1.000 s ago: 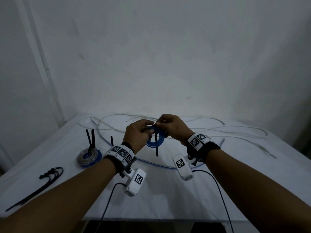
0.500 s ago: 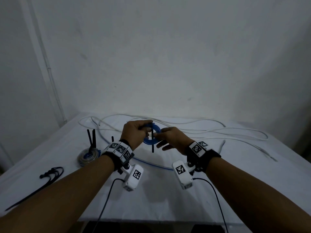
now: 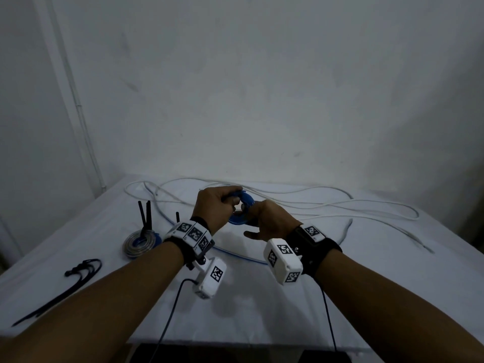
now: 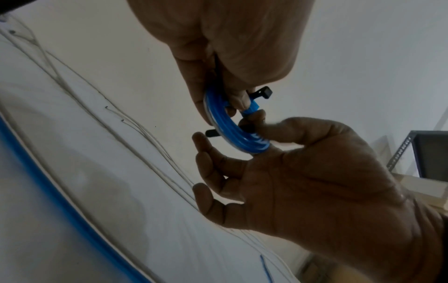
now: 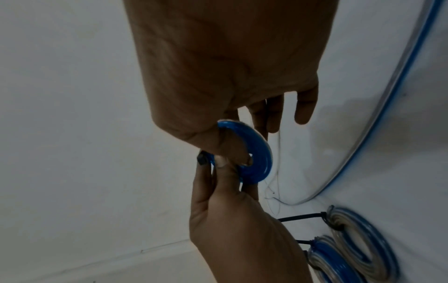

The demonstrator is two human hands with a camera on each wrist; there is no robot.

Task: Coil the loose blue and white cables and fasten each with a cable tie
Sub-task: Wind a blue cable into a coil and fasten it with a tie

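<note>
From the head view, both hands are raised over the white table (image 3: 262, 305), meeting at a small blue coil (image 3: 242, 209) held in the air between them. The left hand (image 3: 213, 206) has its fingers curled round the coil's upper left edge; the right hand (image 3: 269, 221) meets the coil's lower right side, its lower fingers spread loose. Loose white cable (image 3: 327, 205) sprawls across the far side of the table, a finished coil (image 3: 140, 242) with upright black tie ends lies to the left, and spare cable ties (image 3: 76, 279) lie near the left edge. In the left wrist view, the left hand (image 4: 232, 57) pinches the blue coil (image 4: 232, 134) and a black cable tie (image 4: 260, 94) against it, while the right hand (image 4: 303, 172) grips the coil between thumb and forefinger, its other fingers relaxed. In the right wrist view, the right hand (image 5: 225, 76) pinches the blue coil (image 5: 257, 155), the left hand (image 5: 237, 226) holding it from below; two tied coils (image 5: 351, 245) lie on the table.
</note>
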